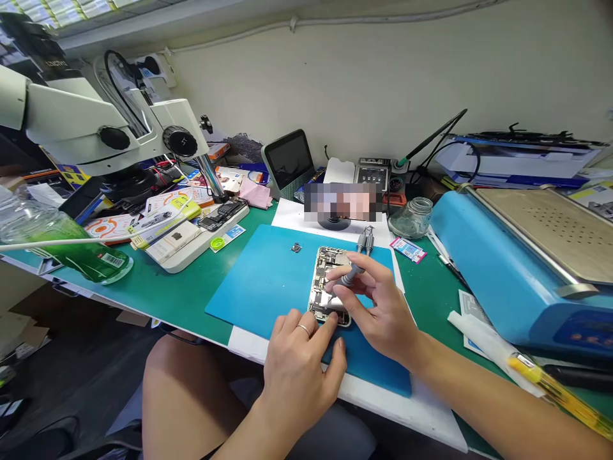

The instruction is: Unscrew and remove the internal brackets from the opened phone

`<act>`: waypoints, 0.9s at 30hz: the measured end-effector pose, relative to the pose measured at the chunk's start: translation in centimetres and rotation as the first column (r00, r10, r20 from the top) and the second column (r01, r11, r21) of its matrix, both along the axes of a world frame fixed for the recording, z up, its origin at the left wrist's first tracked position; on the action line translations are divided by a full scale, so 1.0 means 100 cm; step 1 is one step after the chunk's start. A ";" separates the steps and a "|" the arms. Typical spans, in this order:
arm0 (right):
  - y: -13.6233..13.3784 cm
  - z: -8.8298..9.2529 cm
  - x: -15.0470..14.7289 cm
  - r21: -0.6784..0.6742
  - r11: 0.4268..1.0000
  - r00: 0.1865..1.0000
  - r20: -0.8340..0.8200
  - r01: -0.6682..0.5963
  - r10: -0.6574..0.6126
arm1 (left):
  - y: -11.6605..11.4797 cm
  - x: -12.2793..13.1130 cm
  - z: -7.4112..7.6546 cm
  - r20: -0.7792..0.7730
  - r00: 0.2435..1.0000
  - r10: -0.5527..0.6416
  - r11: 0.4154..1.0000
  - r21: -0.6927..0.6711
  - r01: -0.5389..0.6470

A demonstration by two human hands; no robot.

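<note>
An opened phone (327,281) with its boards showing lies on a blue mat (268,281). My right hand (383,306) pinches a grey screwdriver (348,276), its tip down on the phone's middle. My left hand (299,358), a ring on one finger, rests on the mat with its fingertips pressed against the phone's near end. Two more grey screwdrivers (366,239) lie just beyond the phone. A tiny dark part (295,247) sits on the mat to the far left of the phone.
A white microscope (96,128) hangs over the left side above a cluttered tray. A green bottle (62,249) lies at the left edge. A blue machine (517,262) fills the right. A glass jar (412,217), small screen (288,160) and a soldering station (373,172) stand behind.
</note>
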State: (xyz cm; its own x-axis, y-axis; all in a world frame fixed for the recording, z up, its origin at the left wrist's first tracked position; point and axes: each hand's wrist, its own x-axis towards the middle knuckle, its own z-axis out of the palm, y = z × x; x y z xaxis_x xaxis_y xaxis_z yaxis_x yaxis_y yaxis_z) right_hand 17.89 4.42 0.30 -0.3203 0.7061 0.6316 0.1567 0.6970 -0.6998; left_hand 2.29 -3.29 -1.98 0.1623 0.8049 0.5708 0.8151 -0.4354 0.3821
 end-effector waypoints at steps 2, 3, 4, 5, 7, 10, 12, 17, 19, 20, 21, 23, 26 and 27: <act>0.001 -0.002 0.002 0.015 1.000 1.000 0.012 -0.005 0.005 | 0.000 0.001 0.000 0.007 1.000 0.008 1.000 -0.003 -0.008; 0.001 -0.002 0.002 0.023 1.000 1.000 0.022 -0.008 0.008 | 0.000 0.001 0.000 0.010 1.000 0.011 1.000 -0.006 -0.011; 0.001 -0.002 0.003 0.030 0.999 0.999 0.034 -0.011 0.010 | 0.000 0.002 0.000 0.013 1.000 0.013 1.000 -0.009 -0.013; 0.001 -0.002 0.002 0.037 0.999 0.999 0.045 -0.013 0.011 | 0.000 0.002 0.000 0.015 1.000 0.016 1.000 -0.011 -0.016; 0.001 -0.002 0.002 0.048 0.999 0.998 0.062 -0.013 0.010 | 0.000 0.003 0.000 0.015 1.000 0.018 1.000 -0.016 -0.018; 0.002 -0.003 0.002 0.057 0.998 0.997 0.075 -0.008 0.003 | 0.001 0.003 0.000 0.014 1.000 0.015 1.000 -0.021 -0.015; 0.002 -0.003 0.002 0.064 0.998 0.997 0.082 -0.004 -0.001 | 0.001 0.002 0.000 0.015 1.000 0.012 1.000 -0.021 -0.012; 0.001 -0.002 0.004 0.083 0.997 0.996 0.089 0.002 -0.010 | 0.000 0.002 0.001 0.018 1.000 0.012 1.000 -0.009 -0.012; 0.001 -0.001 0.005 0.084 0.996 0.996 0.089 0.006 -0.013 | 0.000 0.002 0.001 0.016 1.000 0.011 1.000 -0.003 -0.011; 0.001 -0.001 0.006 0.084 0.996 0.996 0.088 0.008 -0.015 | 0.000 0.002 0.001 0.015 1.000 0.011 1.000 0.000 -0.011; 0.001 0.000 0.007 0.083 0.996 0.996 0.087 0.010 -0.017 | 0.000 0.002 0.001 0.014 1.000 0.011 1.000 0.003 -0.011; 0.000 0.000 0.008 0.085 0.996 0.996 0.082 0.012 -0.019 | 0.001 0.002 0.001 0.014 1.000 0.014 1.000 0.009 -0.014; 0.000 0.000 0.008 0.083 0.996 0.997 0.076 0.013 -0.019 | 0.001 0.001 0.001 0.010 1.000 0.014 1.000 0.011 -0.015; 0.000 0.000 0.008 0.079 0.997 0.997 0.074 0.013 -0.019 | 0.001 0.001 0.002 0.008 1.000 0.015 1.000 0.011 -0.015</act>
